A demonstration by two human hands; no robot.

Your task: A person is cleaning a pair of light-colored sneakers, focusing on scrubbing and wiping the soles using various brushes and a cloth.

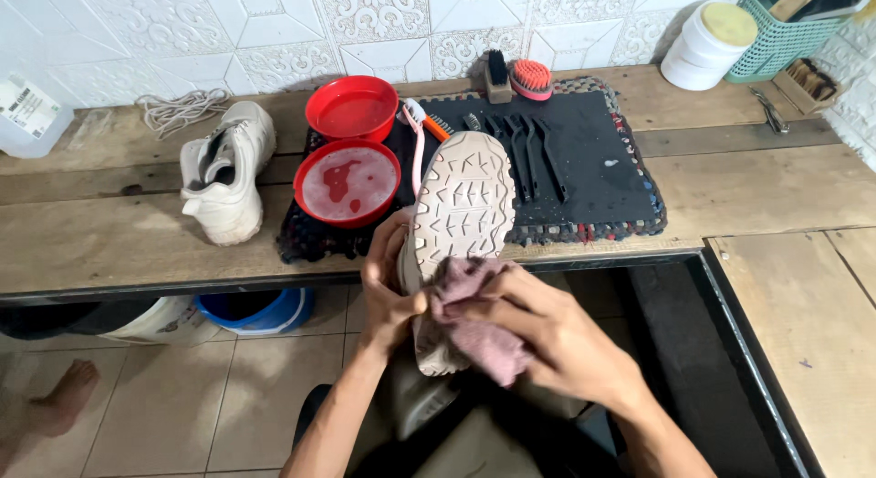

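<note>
While I sit at the long wooden plank surface (757, 195), my left hand (388, 291) is closed around the side of a pale beige sneaker with a lugged rubber sole (461, 209), which I hold sole-up over my lap, its toe end reaching out over the front edge of the surface. My right hand (547, 337) is clenched on a soft, crumpled pinkish cloth (474, 318), pressing it against the heel half of the sole.

I judge the shoe to be light and easy to carry one-handed. The sole looks stiff and grippy with its raised tread, while the upper should give under my fingers, so the firmer edge where sole meets upper at mid-length is the best place to hold. The cloth is limp and bunches up, so I keep it wadded in my palm; I cannot tell whether it is wet.

On the surface beyond lie a black mat with a braided border (593, 168), two round red plastic bowls (349, 181), the nearer one holding soapy water, some brushes (529, 77), and the matching white sneaker (224, 172) standing apart to the left.
</note>
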